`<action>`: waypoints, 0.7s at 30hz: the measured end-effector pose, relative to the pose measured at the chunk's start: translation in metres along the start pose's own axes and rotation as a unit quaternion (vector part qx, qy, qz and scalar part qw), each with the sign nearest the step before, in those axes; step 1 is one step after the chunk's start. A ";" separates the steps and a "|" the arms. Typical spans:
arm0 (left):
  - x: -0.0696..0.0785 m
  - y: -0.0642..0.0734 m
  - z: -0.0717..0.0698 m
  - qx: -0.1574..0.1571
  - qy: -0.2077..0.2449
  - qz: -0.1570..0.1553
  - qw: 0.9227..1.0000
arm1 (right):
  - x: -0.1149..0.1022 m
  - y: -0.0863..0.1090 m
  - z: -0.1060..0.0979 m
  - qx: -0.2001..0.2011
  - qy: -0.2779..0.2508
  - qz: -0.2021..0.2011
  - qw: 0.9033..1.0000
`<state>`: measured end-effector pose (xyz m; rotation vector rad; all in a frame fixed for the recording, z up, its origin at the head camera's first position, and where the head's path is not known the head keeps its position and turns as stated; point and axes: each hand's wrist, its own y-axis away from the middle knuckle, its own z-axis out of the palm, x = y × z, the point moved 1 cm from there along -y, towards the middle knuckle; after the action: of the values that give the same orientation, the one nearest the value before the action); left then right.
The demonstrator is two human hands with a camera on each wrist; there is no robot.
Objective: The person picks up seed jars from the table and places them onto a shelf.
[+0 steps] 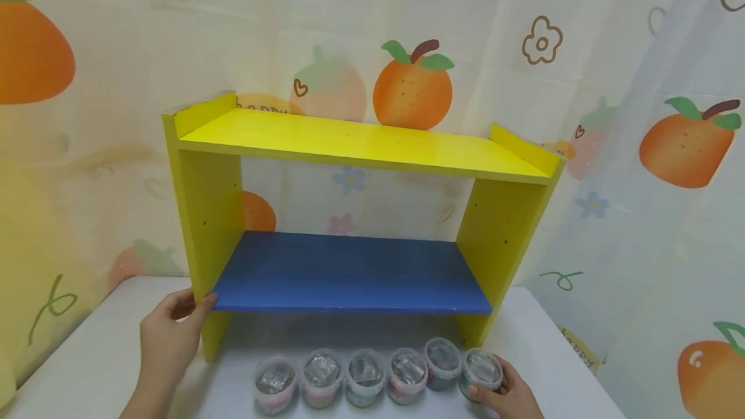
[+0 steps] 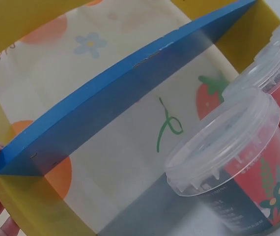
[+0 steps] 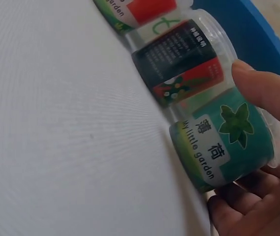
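Observation:
A small yellow shelf unit (image 1: 363, 141) with a blue middle board (image 1: 349, 273) stands on the table. My left hand (image 1: 174, 332) grips its left side panel (image 1: 212, 212), thumb at the front corner of the blue board and fingers around the outside. In front of the unit is a row of clear-lidded plastic tubs (image 1: 365, 377). My right hand (image 1: 512, 396) holds the rightmost tub (image 3: 233, 132), which has a green "My little garden" label with a leaf picture. Its thumb lies near the lid and its fingers are around the far side.
A tub with a dark and red label (image 3: 179, 59) stands beside the held one. Another tub (image 2: 233, 167) is close to the left wrist. The white table (image 1: 87, 354) runs beneath everything, and a curtain printed with oranges (image 1: 279, 31) hangs behind.

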<state>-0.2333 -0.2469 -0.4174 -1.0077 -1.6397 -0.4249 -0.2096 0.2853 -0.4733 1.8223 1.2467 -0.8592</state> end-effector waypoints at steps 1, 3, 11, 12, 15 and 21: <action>0.000 0.000 0.000 0.000 0.000 0.001 1.000 | 0.001 0.000 0.000 0.003 -0.002 0.001 1.000; 0.001 0.001 0.001 0.000 -0.002 0.001 1.000 | 0.002 -0.001 0.000 0.007 -0.004 0.002 1.000; 0.003 0.003 0.003 0.015 0.030 0.016 0.999 | -0.004 0.002 -0.006 0.033 -0.053 0.000 0.998; 0.003 0.002 0.004 0.015 0.033 0.017 0.999 | -0.008 0.004 -0.008 0.036 -0.062 -0.004 0.997; 0.004 0.003 0.005 0.014 0.028 0.022 0.999 | -0.027 0.011 -0.013 0.048 -0.078 -0.017 0.996; 0.001 0.005 0.004 0.012 0.013 0.012 1.000 | -0.074 0.027 -0.013 0.048 -0.120 -0.081 0.988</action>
<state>-0.2319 -0.2409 -0.4185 -0.9999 -1.6041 -0.3993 -0.2046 0.2574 -0.3983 1.6483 1.2262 -1.2093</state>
